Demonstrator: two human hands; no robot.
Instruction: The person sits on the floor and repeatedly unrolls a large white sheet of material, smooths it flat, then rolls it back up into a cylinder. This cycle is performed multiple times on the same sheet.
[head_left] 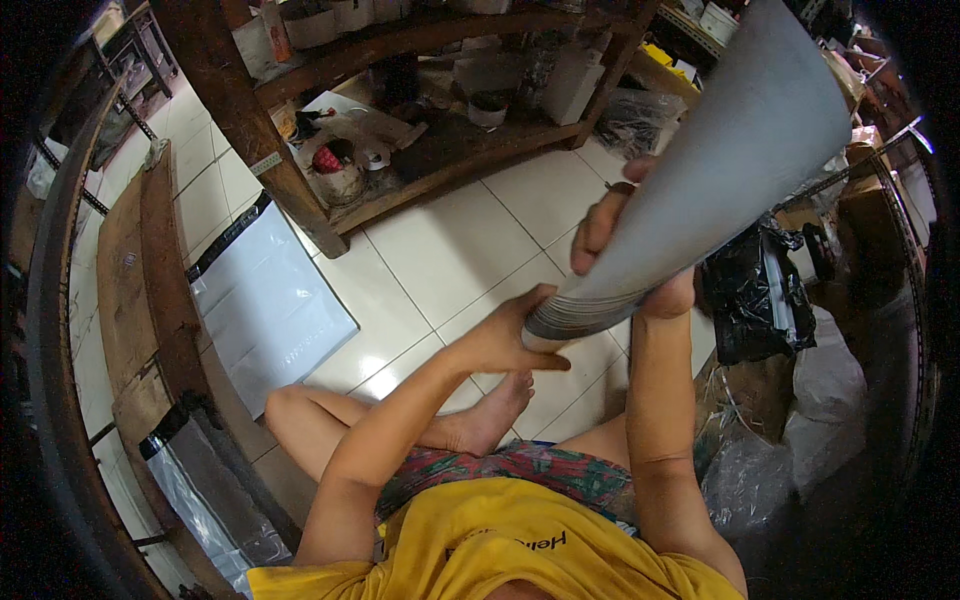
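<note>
A long grey-white roll of thin, smooth sheets slants up from my hands towards the upper right. Many fine layered edges show at its narrow lower end, and its upper end is wider. My left hand clasps that lower end, with thumb and fingers on either side. Around the roll's underside wraps my right hand; its fingertips show along the left side, while the palm is hidden behind the roll. I sit on the floor with my legs folded, and the roll is held above them.
A flat white plastic package with a black strip lies on the tiles at left. Beyond stands a wooden shelf with pots and clutter. A black plastic bag and clear wrapping are at right. A brown board runs along the left.
</note>
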